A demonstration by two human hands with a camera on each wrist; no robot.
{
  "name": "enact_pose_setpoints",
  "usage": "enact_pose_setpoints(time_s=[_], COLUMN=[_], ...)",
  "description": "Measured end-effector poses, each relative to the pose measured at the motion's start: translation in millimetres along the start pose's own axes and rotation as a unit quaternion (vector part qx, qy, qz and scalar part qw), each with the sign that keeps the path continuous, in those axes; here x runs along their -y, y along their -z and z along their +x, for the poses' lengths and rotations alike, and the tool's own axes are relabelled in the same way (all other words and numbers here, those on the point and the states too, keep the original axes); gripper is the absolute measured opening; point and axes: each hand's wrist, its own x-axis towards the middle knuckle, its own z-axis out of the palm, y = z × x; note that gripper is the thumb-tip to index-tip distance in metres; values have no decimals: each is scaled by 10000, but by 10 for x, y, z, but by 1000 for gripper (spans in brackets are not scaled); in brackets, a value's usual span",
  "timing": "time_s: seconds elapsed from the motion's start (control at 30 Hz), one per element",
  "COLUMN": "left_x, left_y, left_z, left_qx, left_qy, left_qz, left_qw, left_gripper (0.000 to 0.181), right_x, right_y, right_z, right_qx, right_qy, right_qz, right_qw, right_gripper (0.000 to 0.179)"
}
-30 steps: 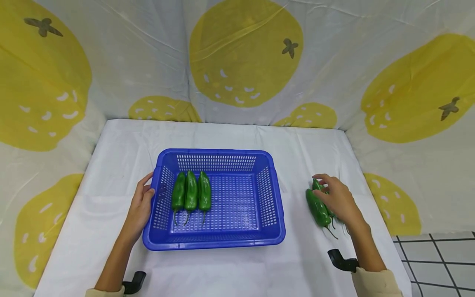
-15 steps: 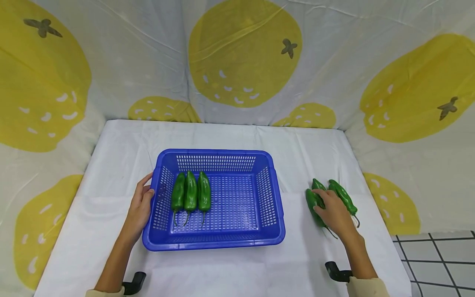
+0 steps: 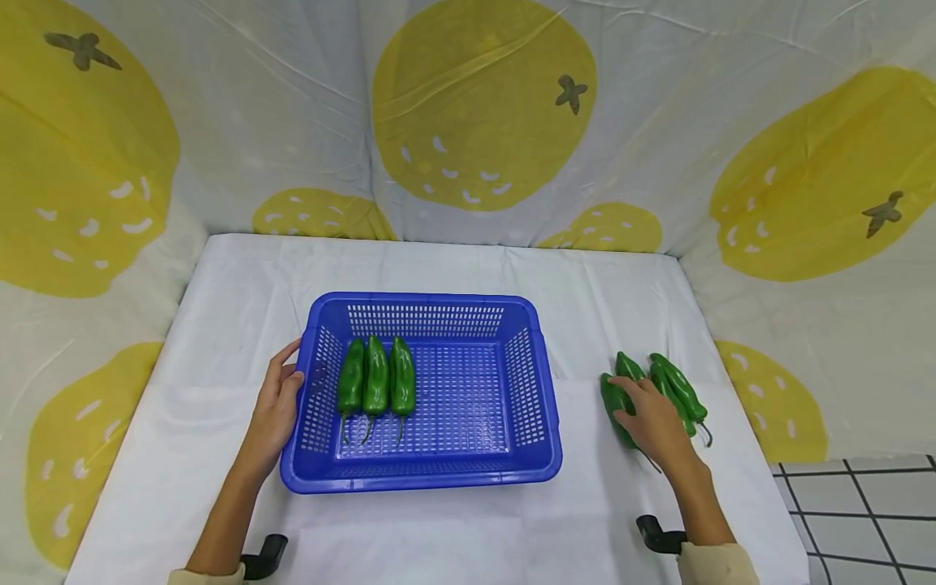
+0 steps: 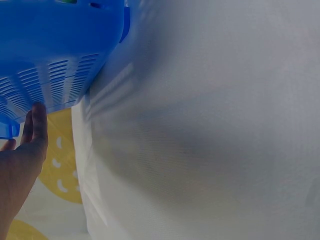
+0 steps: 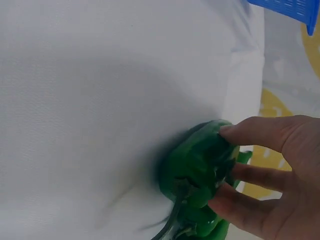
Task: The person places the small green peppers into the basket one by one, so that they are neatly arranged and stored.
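Observation:
A blue plastic basket [image 3: 468, 479] stands on the white cloth, with three green chili peppers [image 3: 376, 378] side by side in its left half. My left hand [image 3: 274, 406] rests against the basket's left side, fingers extended; in the left wrist view its fingertips touch the slotted outer wall below the rim. To the right of the basket, my right hand [image 3: 654, 418] pinches a green chili pepper [image 3: 613, 398] between thumb and fingers. The right wrist view shows this pepper [image 5: 192, 157] stem toward the camera, thumb on one side. Behind the hand lie more green chili peppers [image 3: 680, 386], partly hidden.
A white cloth [image 3: 468, 536] covers the table. Hanging fabric with yellow fruit prints [image 3: 483, 106] walls in the back and sides. Black curved mounts [image 3: 265, 556] sit at both wrists. Tiled floor [image 3: 870, 520] shows beyond the right edge.
My right hand has come down from above the pepper pile onto the leftmost pepper, shifting slightly left and nearer. More peppers on the right are now uncovered. The left hand and basket stay put.

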Motion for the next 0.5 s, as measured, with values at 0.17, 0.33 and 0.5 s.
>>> enact_pose_setpoints(time_s=[0.17,0.33,0.5], left_x=[-3,4,4], left_y=[-1,-3,5], left_z=[4,5,2], left_qx=[15,13,12], left_qy=[5,-48,-69], left_qz=[-25,-8,4], left_qw=[10000,10000,10000], left_gripper=[51,51,51], right_x=[15,15,19], right_y=[-29,-37,-28], right_z=[3,11,20], right_qx=[348,315,288], right_qy=[-265,-231,-231], right_qz=[55,73,130], right_qw=[9990,9992,9992], right_gripper=[54,53,53])
